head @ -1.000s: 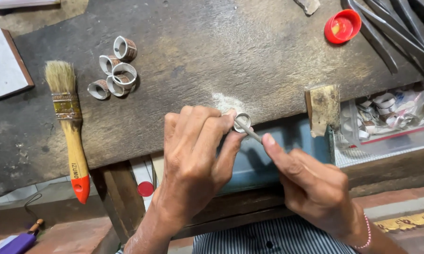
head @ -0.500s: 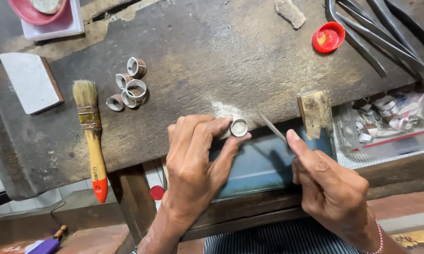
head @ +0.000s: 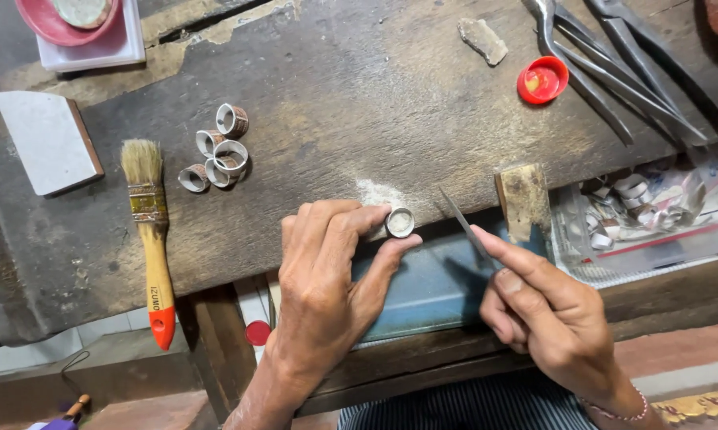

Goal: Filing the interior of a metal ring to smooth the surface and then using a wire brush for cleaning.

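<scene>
My left hand [head: 327,279] pinches a small silver ring [head: 400,222] between thumb and fingers, pressed against the front edge of the dark wooden bench [head: 335,103]. A patch of pale filing dust [head: 377,192] lies on the bench just behind the ring. My right hand [head: 551,314] holds a thin metal file [head: 465,225], its tip pointing up and left, a short way to the right of the ring and not touching it. A wooden bench peg [head: 524,201] sticks out beside the file.
Several silver rings [head: 218,150] cluster on the bench at left, next to a paintbrush with a yellow and red handle [head: 153,239]. A red cap [head: 543,80] and long pliers [head: 614,56] lie at the back right. A clear bag of rings [head: 645,207] sits at right, a white block [head: 48,142] at left.
The file has come off the ring and drawn away to the right. My left hand keeps the ring against the bench edge. The camera has shifted, showing more of the bench's left side.
</scene>
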